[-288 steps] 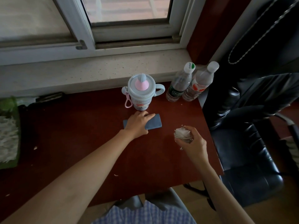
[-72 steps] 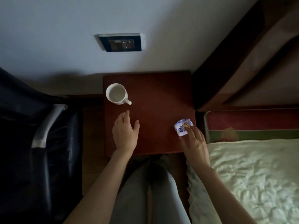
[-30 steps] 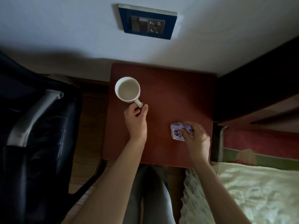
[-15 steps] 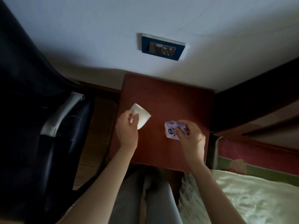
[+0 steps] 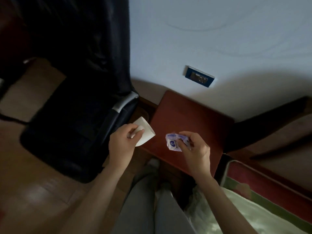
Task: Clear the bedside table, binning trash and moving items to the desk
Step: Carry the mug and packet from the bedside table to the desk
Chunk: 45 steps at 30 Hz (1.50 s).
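The bedside worktop (image 5: 194,119) serves as the landmark; its red-brown top shows nothing lying on it in the part that the arms and hands leave visible, so the clearing itself looks close to done; what was on it now seems to be in the two hands. The left hand (image 5: 123,144) holds the white mug (image 5: 145,132) just off the worktop's left edge, lifted and tipped so that its side faces the camera; the fingers are curled round the handle side, the grip clamped on the mug. The right hand (image 5: 194,149) hangs over the worktop's near part with the crumpled wrapper (image 5: 173,143) pinched between thumb and fingertips, so that grip too is closed on its thing; the wrapper is clear of the surface, white with blue print, and reads as trash.

What is left, by my judgement, is the carrying; the mug belongs on the desk and the wrapper in a bin, and neither desk nor bin is in view here; so both deliveries are not yet made. To the left of the worktop stands a black chair (image 5: 76,115), close enough that the mug passes just beside its armrest; to the right of the worktop lies the bed (image 5: 253,213); on the wall behind it sits a socket plate (image 5: 200,78).
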{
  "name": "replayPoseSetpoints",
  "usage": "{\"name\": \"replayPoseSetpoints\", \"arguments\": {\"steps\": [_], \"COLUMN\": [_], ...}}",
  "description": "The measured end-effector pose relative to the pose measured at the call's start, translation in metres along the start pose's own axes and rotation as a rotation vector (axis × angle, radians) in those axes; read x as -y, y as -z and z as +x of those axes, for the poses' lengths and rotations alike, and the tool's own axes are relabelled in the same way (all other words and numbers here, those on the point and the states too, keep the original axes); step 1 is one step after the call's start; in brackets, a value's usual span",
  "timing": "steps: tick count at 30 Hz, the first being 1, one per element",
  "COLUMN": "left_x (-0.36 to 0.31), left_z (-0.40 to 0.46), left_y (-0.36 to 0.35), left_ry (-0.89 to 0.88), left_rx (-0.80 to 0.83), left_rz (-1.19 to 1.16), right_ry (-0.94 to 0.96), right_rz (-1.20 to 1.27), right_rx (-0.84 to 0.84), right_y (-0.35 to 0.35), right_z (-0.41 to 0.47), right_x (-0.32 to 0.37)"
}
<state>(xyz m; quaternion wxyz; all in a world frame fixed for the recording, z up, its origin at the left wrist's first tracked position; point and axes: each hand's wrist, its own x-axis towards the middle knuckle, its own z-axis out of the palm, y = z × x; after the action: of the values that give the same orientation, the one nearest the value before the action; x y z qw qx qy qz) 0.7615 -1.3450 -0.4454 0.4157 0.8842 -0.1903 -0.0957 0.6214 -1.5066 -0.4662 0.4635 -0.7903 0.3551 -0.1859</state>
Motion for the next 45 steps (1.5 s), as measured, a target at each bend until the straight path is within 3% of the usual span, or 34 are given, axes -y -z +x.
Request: {"name": "replayPoseSetpoints", "arguments": {"steps": [4, 18, 26, 33, 45], "left_x": [0.001, 0.063, 0.135, 0.203, 0.259], "left_z": [-0.055, -0.275, -0.367, -0.428, -0.429], "left_y": [0.046, 0.210, 0.309, 0.381, 0.470], "left_ry": [0.069, 0.449, 0.518, 0.521, 0.481], "left_rx": [-0.143, -0.413, -0.588, -0.641, -0.821], "left_rz": [0.069, 0.038, 0.115, 0.211, 0.059], "right_ry": [0.162, 0.270, 0.342, 0.512, 0.615], "right_rz": [-0.033, -0.020, -0.048, -0.072, -0.038], "right_rx": [0.117, 0.552, 0.641, 0.658, 0.774], "right_y": [0.012, -0.030, -0.115, -0.196, -0.303], "right_z": [-0.026, -0.159, -0.265, -0.346, -0.363], "right_x": [0.025, 0.107, 0.179, 0.239, 0.313]}}
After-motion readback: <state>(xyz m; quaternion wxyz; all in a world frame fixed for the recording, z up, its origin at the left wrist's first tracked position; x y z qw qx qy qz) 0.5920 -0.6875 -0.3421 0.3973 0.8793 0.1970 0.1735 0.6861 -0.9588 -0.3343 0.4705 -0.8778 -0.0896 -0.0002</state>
